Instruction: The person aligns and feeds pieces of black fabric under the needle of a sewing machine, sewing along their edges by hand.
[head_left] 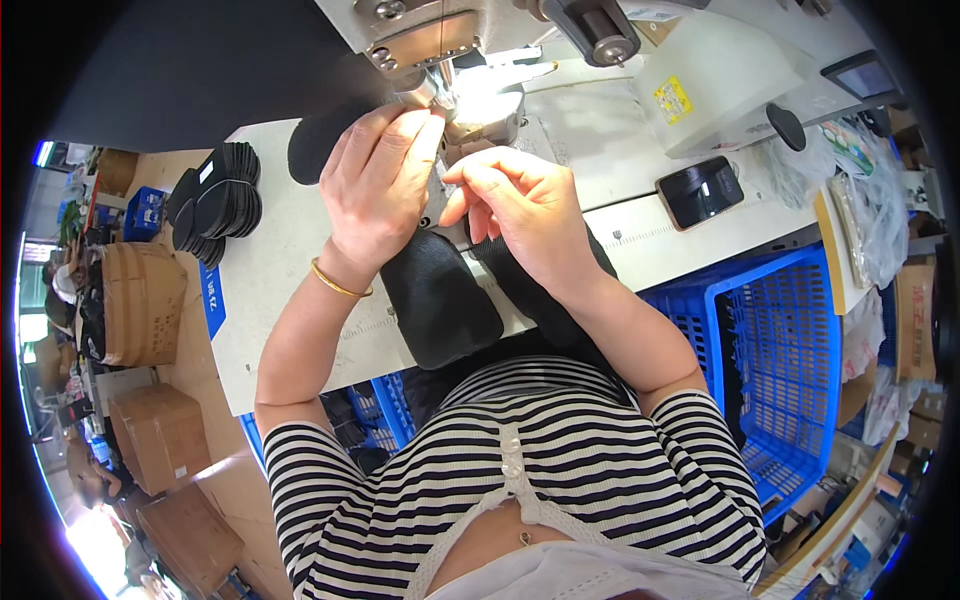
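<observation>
A sewing machine (430,45) with a lit needle area stands at the far side of the white table. My left hand (385,180) is closed, its fingertips pressed together right beside the needle; whatever they pinch is too small to make out. To its right, my right hand (525,210) is closed with thumb and fingers curled together, and I cannot see what it holds. A black padded fabric piece (440,300) hangs over the table's near edge below my hands. A second dark piece (515,285) lies partly under my right hand. Another black piece (308,150) shows behind my left hand.
Bundled black fabric pieces (225,195) are stacked at the table's left end. A phone (700,192) lies on the right. Below the table's right side stands a blue plastic crate (780,370). Cardboard boxes (150,300) stand on the left, and plastic bags (870,215) at far right.
</observation>
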